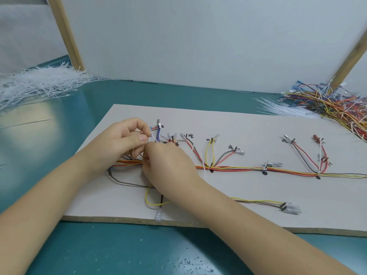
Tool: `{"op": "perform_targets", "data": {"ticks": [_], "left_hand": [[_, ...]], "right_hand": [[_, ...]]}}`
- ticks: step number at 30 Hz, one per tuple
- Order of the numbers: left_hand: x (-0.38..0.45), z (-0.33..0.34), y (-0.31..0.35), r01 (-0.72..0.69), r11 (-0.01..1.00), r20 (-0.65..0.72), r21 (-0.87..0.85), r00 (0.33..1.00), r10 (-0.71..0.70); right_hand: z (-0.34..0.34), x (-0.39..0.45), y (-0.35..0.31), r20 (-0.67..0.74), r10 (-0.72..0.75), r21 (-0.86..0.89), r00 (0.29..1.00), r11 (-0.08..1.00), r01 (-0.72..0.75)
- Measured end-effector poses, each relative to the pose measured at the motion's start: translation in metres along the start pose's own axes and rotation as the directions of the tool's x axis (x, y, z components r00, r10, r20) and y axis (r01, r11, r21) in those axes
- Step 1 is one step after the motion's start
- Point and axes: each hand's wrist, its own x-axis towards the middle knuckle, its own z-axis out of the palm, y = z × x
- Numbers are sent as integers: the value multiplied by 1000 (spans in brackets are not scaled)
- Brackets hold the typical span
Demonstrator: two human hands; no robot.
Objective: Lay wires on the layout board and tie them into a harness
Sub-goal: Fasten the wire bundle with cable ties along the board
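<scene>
Working from the board as my landmark and reading left to right: off its far left corner lies a heap of white ties. Over the board's left end my left hand has its fingers curled, thumb and forefinger pinching a white tie. Just right of it my right hand is curled down over the wire trunk, knuckles up; I judge it pinches the same tie, though its fingertips are hidden from me. The trunk runs along the board's middle to its right edge, with branches fanning up to their marks and ties already on it at several points further right. Off the board's far right corner sits a wire pile. I judge I am tying the left-end junction; next the tie's tail must go through its head and be pulled snug without dragging the branches off their marks.
</scene>
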Motion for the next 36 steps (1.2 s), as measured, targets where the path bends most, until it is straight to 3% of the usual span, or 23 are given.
{"op": "perform_targets", "data": {"ticks": [5,11,14,18,27,36], "left_hand": [[5,14,-9,-22,978,-144,207,988,52],[4,19,-8,-78,929,-240,363,955,174],[2,20,-5,-85,929,-253,359,950,185],[2,22,-2,-69,953,-270,296,951,153],[2,24,0,-83,979,-241,188,962,128],[4,29,-4,-95,993,-243,67,964,108]], "right_hand": [[-47,0,15,274,28,234,961,968,-94],[-62,7,39,88,160,41,983,986,-164],[-43,11,35,7,80,-93,997,992,-79],[-38,15,37,54,12,-202,998,979,-1],[-36,16,41,107,73,-69,992,995,-66],[-36,15,42,118,74,-119,990,991,-59]]}}
